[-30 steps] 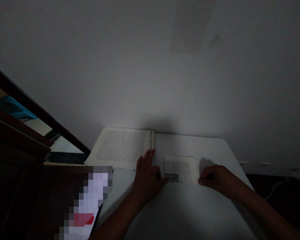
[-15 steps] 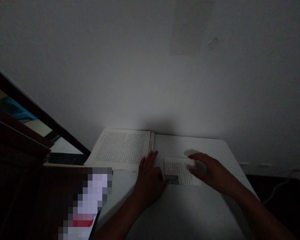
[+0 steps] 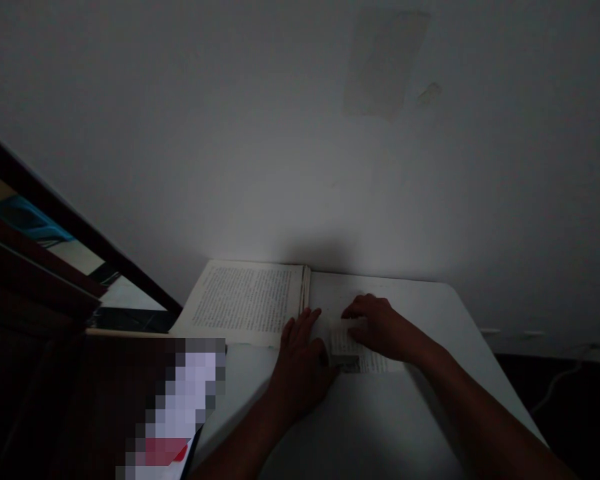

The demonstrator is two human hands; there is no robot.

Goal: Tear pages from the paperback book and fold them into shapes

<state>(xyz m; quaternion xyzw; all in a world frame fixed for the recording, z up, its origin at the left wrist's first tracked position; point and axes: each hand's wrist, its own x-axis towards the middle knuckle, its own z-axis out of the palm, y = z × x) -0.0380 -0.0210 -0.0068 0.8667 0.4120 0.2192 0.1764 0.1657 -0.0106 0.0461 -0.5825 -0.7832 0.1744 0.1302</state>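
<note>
On the white table, a small printed sheet of paper (image 3: 377, 363) with a dark picture at its lower left lies between my hands. My left hand (image 3: 303, 363) rests flat beside it, fingers stretched out toward the open book (image 3: 245, 300) and the thumb side at the sheet's lower left corner. My right hand (image 3: 380, 327) is over the sheet's upper part, its curved fingers and thumb around a blurred, printed part of the paper that overlaps the picture. How far that part is lifted or folded, I cannot tell.
The white table (image 3: 325, 427) stands against a grey wall (image 3: 260, 133). At the left are a dark wooden frame (image 3: 80, 213) and a pixelated pale object (image 3: 190, 387) with red on it. A thin cable (image 3: 555, 387) hangs at the right.
My right hand has moved left from the sheet's right edge to over its upper part. Part of the paper has shifted over the picture. My left hand has stayed nearly in place.
</note>
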